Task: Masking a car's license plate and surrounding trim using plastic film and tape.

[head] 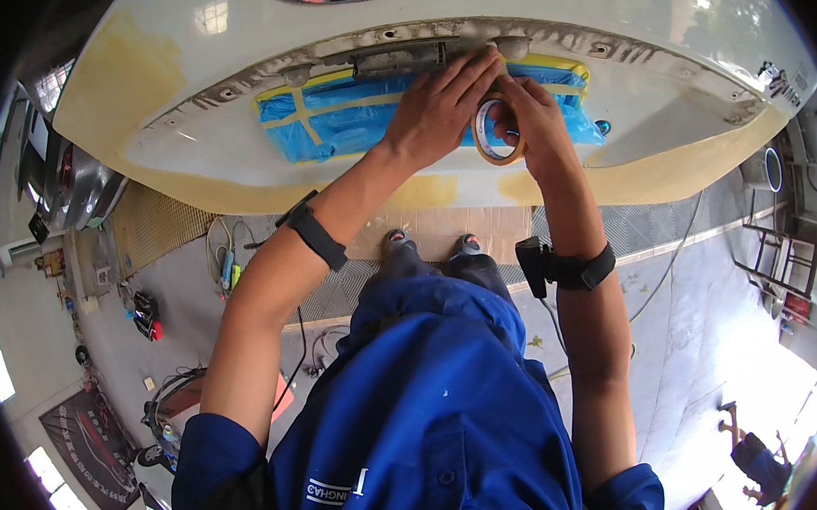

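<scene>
In front of me is a white car tailgate (pixel 357 182) with tan filler patches. Blue plastic film (pixel 346 121) covers its recessed licence plate area, edged with yellow masking tape and crossed by paler strips. My left hand (pixel 442 103) lies flat over the film, fingertips at the upper edge beside a round lamp (pixel 513 47). Close against it, my right hand (pixel 529 112) grips a roll of masking tape (pixel 484 137), its thumb and fingers near the tape's end. What lies under my left palm is hidden.
Cardboard (pixel 452 229) lies under my feet. A hose (pixel 667 264) crosses the floor at right, near a metal stand (pixel 776 260). Another car (pixel 73 178) stands at far left. A black and red tool bag (pixel 146 316) is on the floor. A person (pixel 760 462) is at lower right.
</scene>
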`<state>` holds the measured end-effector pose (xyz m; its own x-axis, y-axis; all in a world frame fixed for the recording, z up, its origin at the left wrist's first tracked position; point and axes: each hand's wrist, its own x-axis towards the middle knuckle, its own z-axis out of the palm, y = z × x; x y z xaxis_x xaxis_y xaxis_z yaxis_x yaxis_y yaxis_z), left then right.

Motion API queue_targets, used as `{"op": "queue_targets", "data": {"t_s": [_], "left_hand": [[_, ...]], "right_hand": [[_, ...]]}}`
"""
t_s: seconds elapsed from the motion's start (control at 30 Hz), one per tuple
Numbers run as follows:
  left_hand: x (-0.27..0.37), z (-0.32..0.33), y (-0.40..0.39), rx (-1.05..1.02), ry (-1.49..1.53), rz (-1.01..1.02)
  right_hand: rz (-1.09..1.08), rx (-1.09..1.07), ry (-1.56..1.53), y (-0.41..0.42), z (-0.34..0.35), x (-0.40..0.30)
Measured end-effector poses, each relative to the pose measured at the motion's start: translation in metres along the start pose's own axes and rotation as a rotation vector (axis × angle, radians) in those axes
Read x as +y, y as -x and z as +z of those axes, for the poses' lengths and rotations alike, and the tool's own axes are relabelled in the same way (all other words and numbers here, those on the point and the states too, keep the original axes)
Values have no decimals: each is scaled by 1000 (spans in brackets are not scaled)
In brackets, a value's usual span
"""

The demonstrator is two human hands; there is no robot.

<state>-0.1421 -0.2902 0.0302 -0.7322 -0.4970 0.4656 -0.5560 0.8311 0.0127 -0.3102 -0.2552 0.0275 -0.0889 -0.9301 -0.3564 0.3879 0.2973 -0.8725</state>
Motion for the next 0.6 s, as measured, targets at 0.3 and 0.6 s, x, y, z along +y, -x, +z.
{"op": "queue_targets", "data": {"t_s": [0.3, 0.6], "left_hand": [[-9, 23, 4, -5, -329, -36], [-9, 29, 9, 26, -337, -70]], "right_hand": [[35, 7, 25, 36, 11, -15], [187, 148, 119, 109, -18, 42]]}}
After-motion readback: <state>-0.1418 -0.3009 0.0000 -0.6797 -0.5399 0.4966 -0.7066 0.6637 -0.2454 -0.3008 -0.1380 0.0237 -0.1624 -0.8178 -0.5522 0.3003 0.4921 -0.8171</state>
